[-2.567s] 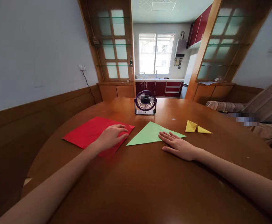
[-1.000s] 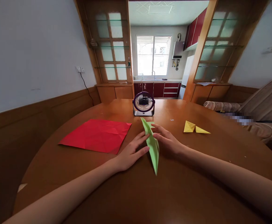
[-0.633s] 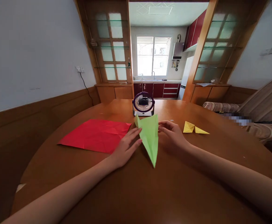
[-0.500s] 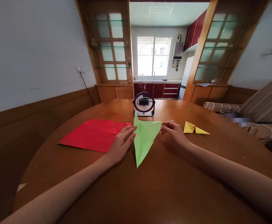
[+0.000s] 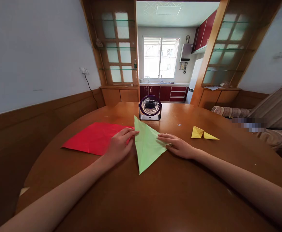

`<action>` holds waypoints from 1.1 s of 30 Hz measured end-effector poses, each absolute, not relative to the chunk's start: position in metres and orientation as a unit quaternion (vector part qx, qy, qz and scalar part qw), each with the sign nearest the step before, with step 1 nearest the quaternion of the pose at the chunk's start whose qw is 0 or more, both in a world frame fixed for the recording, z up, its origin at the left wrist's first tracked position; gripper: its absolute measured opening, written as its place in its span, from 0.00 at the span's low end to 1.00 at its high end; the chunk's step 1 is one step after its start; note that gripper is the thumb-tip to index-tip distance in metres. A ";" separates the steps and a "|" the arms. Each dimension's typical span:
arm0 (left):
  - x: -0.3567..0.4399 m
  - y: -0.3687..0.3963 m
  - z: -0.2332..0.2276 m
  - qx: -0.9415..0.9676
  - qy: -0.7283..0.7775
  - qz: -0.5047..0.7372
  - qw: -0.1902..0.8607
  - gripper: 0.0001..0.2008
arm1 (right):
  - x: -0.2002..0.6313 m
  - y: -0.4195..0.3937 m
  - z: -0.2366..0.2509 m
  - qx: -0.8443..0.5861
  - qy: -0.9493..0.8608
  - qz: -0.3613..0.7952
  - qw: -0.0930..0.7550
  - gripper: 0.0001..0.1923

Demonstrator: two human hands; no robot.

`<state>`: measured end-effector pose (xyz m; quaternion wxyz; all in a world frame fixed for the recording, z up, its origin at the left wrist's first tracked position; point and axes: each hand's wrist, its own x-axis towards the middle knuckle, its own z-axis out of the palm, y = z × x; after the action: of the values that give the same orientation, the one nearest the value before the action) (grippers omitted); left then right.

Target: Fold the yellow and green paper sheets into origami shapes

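Note:
A light green sheet of origami paper [image 5: 147, 145], folded to a triangle with one point toward me, lies on the table. Curled at its left edge, my left hand [image 5: 119, 143] has a fingertip on the paper; its thumb is tucked close by. My right hand [image 5: 179, 145] rests at the paper's right corner. Its fingers are stretched out flat on the green surface, with the thumb below them by the corner tip. Beside and partly behind the left hand is a creased red sheet of paper [image 5: 87, 138].
A small purple fan [image 5: 150, 106] stands behind the green paper. To the right lies a folded yellow paper piece [image 5: 197, 132] with a pointed end. All are on a round-edged wooden table [image 5: 155, 199]. A striped sofa [image 5: 274, 109] is at the far right.
The green paper's right corner has swung down toward me, and its surface lies broader. My right hand has moved from beside the corner onto the paper. My left hand has shifted slightly left.

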<state>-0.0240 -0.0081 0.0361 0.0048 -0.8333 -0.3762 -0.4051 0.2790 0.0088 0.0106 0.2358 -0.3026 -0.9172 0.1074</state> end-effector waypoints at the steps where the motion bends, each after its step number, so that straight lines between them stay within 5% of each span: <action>1: -0.027 -0.006 0.036 -0.837 -0.378 -0.395 0.030 0.15 | 0.281 0.009 0.009 -0.299 -0.921 0.122 0.220 0.23; 11: -0.044 0.019 0.032 -0.853 -0.301 -0.327 0.274 0.16 | 0.300 0.003 0.004 -0.290 -0.924 0.144 0.205 0.20; 22: -0.056 0.026 0.026 -0.951 -0.251 -0.147 0.108 0.14 | 0.334 0.003 0.008 -0.281 -0.906 0.223 0.222 0.18; 33: -0.057 0.022 0.031 -0.937 -0.311 -0.152 -0.036 0.15 | 0.349 0.003 0.015 -0.310 -0.898 0.236 0.206 0.27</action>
<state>-0.0565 0.0221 0.0310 -0.0359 -0.9374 -0.3109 -0.1525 0.3485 0.0031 0.0149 0.2059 -0.3100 -0.8977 0.2360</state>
